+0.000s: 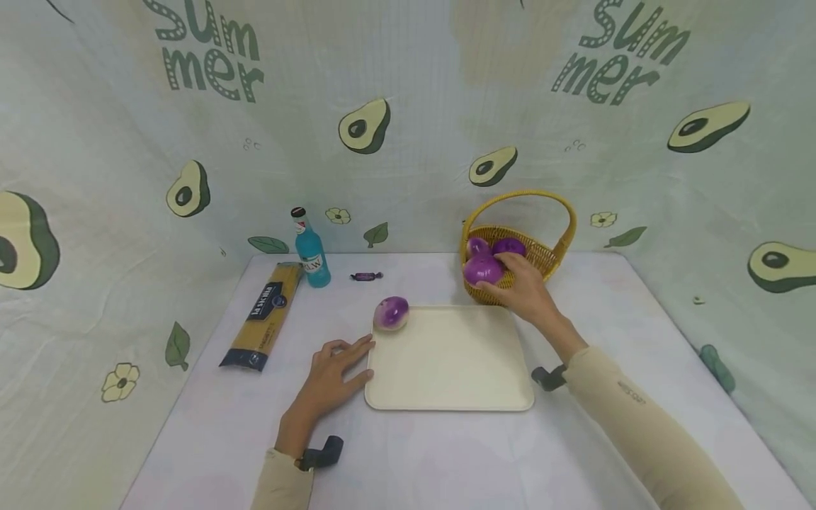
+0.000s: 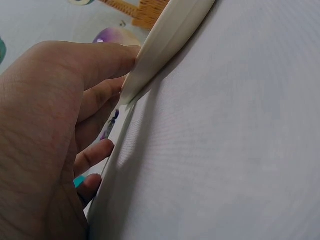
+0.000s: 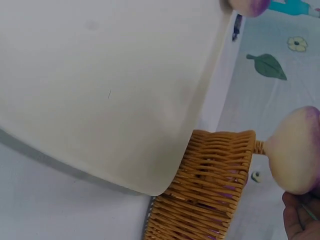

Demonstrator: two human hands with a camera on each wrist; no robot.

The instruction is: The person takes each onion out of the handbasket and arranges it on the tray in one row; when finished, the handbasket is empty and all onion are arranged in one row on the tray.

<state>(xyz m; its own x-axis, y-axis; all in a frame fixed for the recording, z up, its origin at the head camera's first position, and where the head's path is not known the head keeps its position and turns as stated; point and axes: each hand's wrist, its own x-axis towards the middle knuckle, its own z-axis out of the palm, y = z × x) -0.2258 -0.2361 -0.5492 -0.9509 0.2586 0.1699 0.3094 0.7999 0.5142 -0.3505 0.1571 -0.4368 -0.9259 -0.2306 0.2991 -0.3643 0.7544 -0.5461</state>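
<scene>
A cream tray (image 1: 449, 368) lies mid-table, and a purple-and-white turnip (image 1: 391, 313) sits on its far left corner. My left hand (image 1: 353, 359) rests flat on the table, its straight fingers (image 2: 95, 60) touching the tray's left rim (image 2: 170, 35). A yellow wicker basket (image 1: 551, 258) stands behind the tray's far right corner with purple turnips (image 1: 508, 246) inside. My right hand (image 1: 518, 282) grips one purple turnip (image 1: 482, 270) at the basket's front rim. In the right wrist view that turnip (image 3: 297, 155) hangs beside the basket wall (image 3: 210, 195), above my fingers (image 3: 300, 222).
A blue bottle (image 1: 310, 249), a pack of spaghetti (image 1: 264, 314) and a small purple sweet (image 1: 366, 276) lie at the table's back left. An avocado-print cloth hangs behind and at both sides. The table's front edge runs near my forearms.
</scene>
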